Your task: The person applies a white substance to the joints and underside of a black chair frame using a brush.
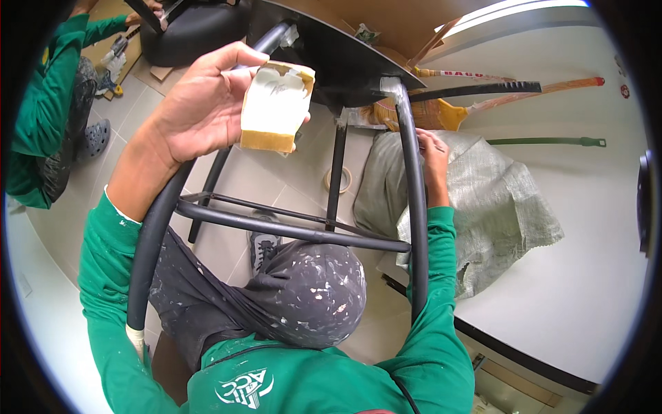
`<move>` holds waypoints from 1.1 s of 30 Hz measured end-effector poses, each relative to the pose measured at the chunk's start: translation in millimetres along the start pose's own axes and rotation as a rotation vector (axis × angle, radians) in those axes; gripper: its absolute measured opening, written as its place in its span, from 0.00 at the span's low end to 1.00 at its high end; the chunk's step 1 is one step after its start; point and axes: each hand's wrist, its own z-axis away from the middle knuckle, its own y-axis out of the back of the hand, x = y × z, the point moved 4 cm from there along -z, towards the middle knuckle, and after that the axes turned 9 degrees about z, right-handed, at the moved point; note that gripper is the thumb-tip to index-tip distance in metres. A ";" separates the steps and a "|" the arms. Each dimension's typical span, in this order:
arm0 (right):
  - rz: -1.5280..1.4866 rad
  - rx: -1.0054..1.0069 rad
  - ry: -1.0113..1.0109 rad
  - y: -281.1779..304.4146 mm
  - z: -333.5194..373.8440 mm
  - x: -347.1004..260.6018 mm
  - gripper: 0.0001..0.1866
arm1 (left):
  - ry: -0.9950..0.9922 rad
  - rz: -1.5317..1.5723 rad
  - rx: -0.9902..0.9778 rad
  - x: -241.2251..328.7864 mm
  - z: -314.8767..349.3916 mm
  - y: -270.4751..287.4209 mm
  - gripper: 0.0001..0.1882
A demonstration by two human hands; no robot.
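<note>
My left hand (200,103) is raised at the upper left, holding a small yellowish-brown block or shallow carton (276,103) with a white, smeared face turned towards me. Whether it is hollow, I cannot tell. Below it, a black tubular-legged chair (296,228) lies tipped, its legs and crossbars pointing at me and its dark seat at the far side. Whitish patches show where legs meet the seat. My right hand (433,159) reaches up behind the right chair leg (414,193), its bent fingers closed against it; the thumb is hidden.
A grey woven sack (496,214) lies right of the chair, with brooms (441,114) and a green pole (545,141) beyond. A tape roll (338,181) rests on the tiles. At the upper left, a person in green sleeves (41,110) handles another black chair (193,34).
</note>
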 end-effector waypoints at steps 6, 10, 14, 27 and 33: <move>0.329 -0.106 0.266 -56.4 35.6 -3.4 0.12 | -0.025 0.005 -0.027 -0.8 -1.3 6.3 0.35; 0.427 -0.171 0.404 -86.6 52.6 -21.8 0.13 | -0.050 0.014 -0.019 -1.3 -1.5 6.6 0.35; 0.668 -0.260 0.623 -114.1 60.9 -35.2 0.18 | -0.058 -0.028 -0.076 -2.2 3.4 3.1 0.36; 0.867 -0.290 0.846 -145.9 54.1 -19.6 0.18 | 0.118 0.199 -0.076 3.4 -0.1 3.6 0.28; 0.941 -0.245 0.825 -146.3 48.0 -13.0 0.17 | 0.080 0.142 -0.035 3.1 -0.4 0.1 0.29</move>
